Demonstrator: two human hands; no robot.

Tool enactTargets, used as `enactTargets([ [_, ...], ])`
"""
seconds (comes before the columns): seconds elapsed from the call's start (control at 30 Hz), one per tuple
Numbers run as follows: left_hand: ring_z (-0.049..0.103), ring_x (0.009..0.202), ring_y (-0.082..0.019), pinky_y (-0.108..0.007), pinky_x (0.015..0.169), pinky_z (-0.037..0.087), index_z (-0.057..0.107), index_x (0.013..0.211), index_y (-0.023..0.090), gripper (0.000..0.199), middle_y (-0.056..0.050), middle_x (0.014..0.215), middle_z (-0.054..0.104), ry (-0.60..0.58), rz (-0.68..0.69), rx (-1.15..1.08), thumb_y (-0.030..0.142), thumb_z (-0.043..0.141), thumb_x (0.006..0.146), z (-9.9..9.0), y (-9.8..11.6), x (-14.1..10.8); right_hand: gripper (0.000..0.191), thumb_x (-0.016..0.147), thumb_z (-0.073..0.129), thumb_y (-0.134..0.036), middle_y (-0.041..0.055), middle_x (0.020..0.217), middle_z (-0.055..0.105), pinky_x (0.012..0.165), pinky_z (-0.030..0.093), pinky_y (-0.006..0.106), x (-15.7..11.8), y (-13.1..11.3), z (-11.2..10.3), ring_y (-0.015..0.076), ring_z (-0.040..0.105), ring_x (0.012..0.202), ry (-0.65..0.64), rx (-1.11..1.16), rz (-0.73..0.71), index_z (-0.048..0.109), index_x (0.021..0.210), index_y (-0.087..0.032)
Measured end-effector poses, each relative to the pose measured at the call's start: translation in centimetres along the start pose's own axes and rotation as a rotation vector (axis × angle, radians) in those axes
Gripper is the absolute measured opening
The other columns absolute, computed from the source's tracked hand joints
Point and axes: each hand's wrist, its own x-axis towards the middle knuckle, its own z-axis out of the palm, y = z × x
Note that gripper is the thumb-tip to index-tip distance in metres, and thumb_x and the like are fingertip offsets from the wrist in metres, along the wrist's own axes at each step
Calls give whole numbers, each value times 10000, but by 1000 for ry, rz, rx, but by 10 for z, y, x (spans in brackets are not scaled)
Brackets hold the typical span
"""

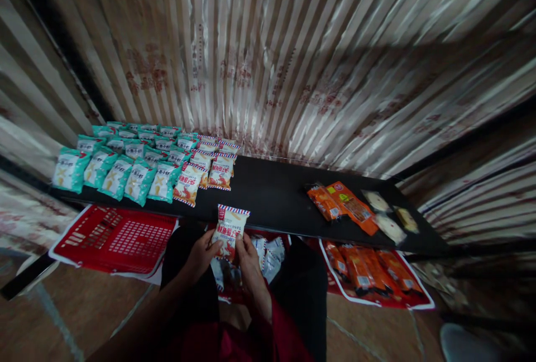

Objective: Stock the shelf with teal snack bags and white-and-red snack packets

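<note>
Between my two hands is a snack bag point(230, 229) with a striped top edge and red lettering, held upright in front of the black shelf's near edge. My left hand point(201, 253) grips its left side, thumb on the front. On the opposite side my right hand point(250, 261) pinches the bag's edge. Matching snack bags point(220, 171) stand on the shelf in short rows. To their left, several teal snack bags point(140, 179) stand in rows. Under my hands, a basket between my knees contains more bags point(273, 256), partly hidden.
The black shelf point(268, 189) runs across in front of a striped curtain point(259, 60). Orange packets point(349, 205) and small clear packets point(389, 228) lie at its right. Below are a red basket point(125, 239) at left and another holding orange packs point(360, 270) at right.
</note>
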Motion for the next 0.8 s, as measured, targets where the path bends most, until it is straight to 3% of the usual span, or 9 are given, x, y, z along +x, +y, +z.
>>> enactTargets([
  [0.13,673,927,-279,-364,818,533,614,1073,129,571,-113,1030,712,11,15,32,468,710,624,-3,-3,2,537,723,641,-564,86,1048,696,804,509,333,-3,-9,1,231,647,932,-49,0,12,607,1103,-187],
  [0.3,671,925,-276,-362,816,525,605,1084,121,530,-115,1013,715,24,46,78,434,678,662,-5,-1,3,533,656,727,-520,70,901,716,725,514,329,-2,-12,0,225,663,815,-147,-49,8,609,1043,-173],
  [0.57,674,918,-291,-387,810,535,602,1073,130,567,-115,997,718,35,25,51,455,699,619,-3,9,5,448,624,752,-470,54,810,716,634,492,296,11,-2,-4,188,634,691,-106,-120,-39,630,926,-161],
  [0.8,654,1003,-290,-401,897,511,576,1094,126,598,-146,1105,683,4,26,-10,440,714,604,-4,17,10,463,612,749,-459,76,846,723,667,503,320,23,-3,1,215,656,738,-51,-122,-48,626,940,-156],
])
